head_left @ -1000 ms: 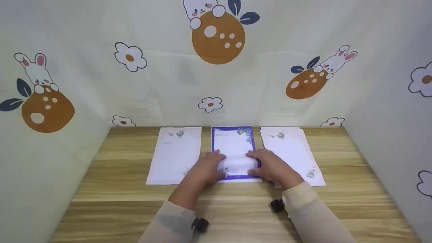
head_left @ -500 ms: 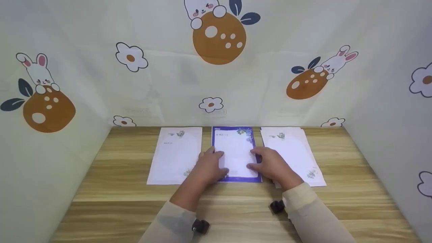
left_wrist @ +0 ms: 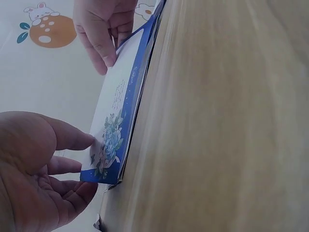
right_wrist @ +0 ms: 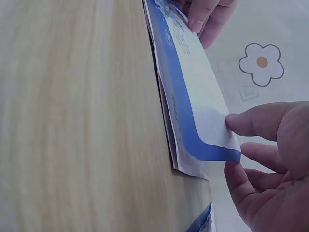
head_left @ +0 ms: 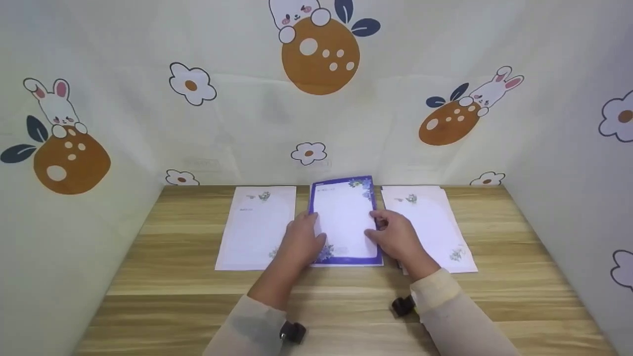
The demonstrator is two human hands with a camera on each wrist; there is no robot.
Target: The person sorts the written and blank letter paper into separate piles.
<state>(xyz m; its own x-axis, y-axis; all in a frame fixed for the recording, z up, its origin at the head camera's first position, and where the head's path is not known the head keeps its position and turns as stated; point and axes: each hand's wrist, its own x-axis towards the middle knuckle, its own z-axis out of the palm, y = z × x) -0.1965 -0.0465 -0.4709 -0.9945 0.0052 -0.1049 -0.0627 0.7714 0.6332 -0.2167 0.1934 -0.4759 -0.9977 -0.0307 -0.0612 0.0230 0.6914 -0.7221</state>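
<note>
the blue-bordered sheet (head_left: 346, 217) is in the middle of the row, between the pale sheet (head_left: 257, 232) on the left and the unevenly stacked sheets (head_left: 428, 222) on the right, all over the worktop (head_left: 173, 282). the left hand (head_left: 302, 242) has its grip pinched on one long edge, thumb above and fingers below; the right hand (head_left: 398, 240) pinches the opposite edge likewise — so taking hold looks done. lifting seems only partly done: the right wrist view shows a corner apart from the paper beneath (right_wrist: 186, 168), yet the sheet is just above it, slightly skewed. what is left, as i judge it, is to lift it fully away and set it down — neither side group is gripped.
</note>
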